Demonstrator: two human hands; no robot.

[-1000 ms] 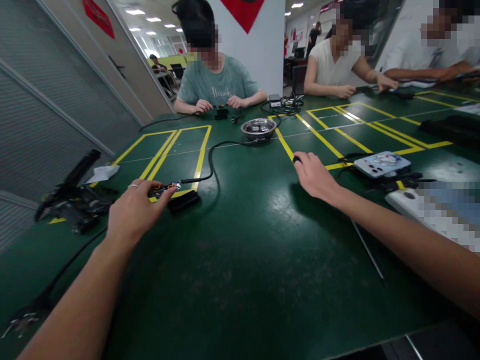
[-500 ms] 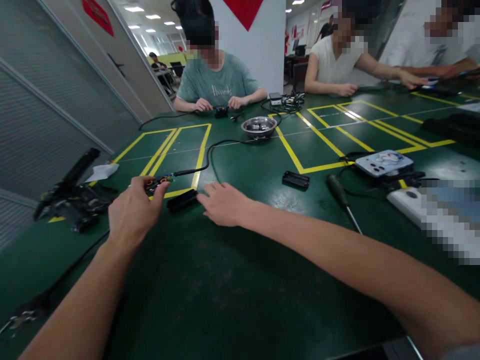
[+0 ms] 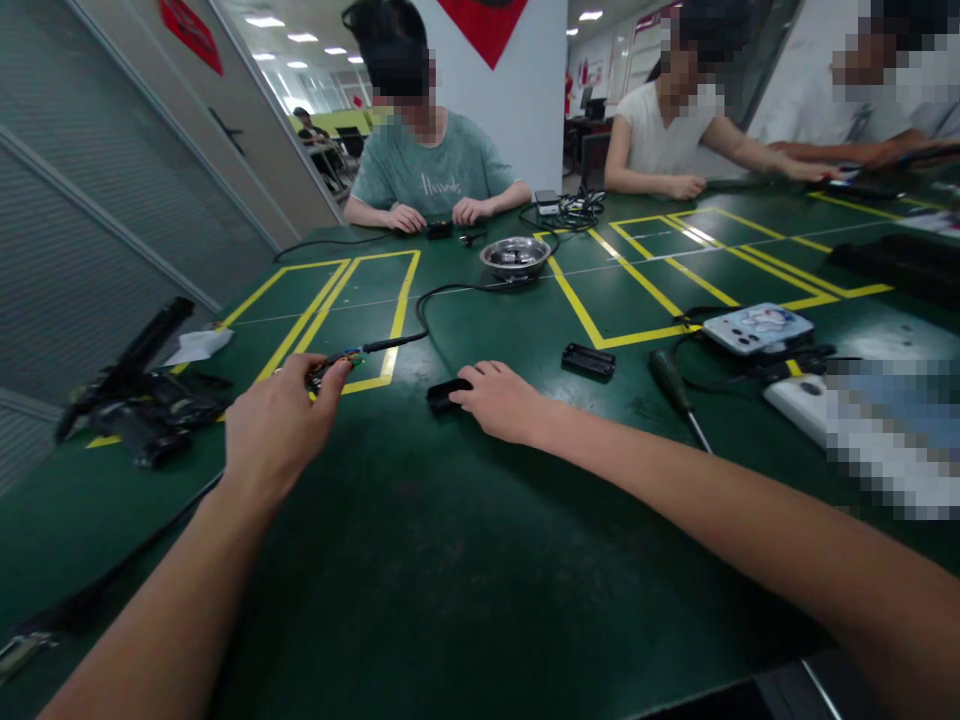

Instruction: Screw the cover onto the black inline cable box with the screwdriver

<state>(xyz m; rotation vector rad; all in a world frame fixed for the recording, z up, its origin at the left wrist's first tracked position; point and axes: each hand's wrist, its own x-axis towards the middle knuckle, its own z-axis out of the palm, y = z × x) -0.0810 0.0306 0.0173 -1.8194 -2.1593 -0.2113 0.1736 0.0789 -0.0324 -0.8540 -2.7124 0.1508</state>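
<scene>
My left hand (image 3: 271, 430) pinches a small circuit board (image 3: 349, 357) between thumb and fingers, above the green table (image 3: 420, 560). Much of the board is covered by the fingers. A black cable (image 3: 397, 342) leads from its right end towards the metal bowl. My right hand (image 3: 501, 402) is closed on the end of a black plastic case half (image 3: 442, 396), which is at the table surface. Further right lies another black case half (image 3: 589, 361), apart from both hands.
A screwdriver (image 3: 670, 382) lies right of my right forearm, near a phone (image 3: 757, 328) and a white device (image 3: 799, 405). The steel bowl (image 3: 491, 262) holds small parts. Black gear (image 3: 150, 410) sits at left. Several people sit across the table, one handling a small black object (image 3: 439, 230).
My right hand has moved right, bringing the black case half with it, away from my left hand. My left hand keeps the circuit board, shifted slightly right in view.
</scene>
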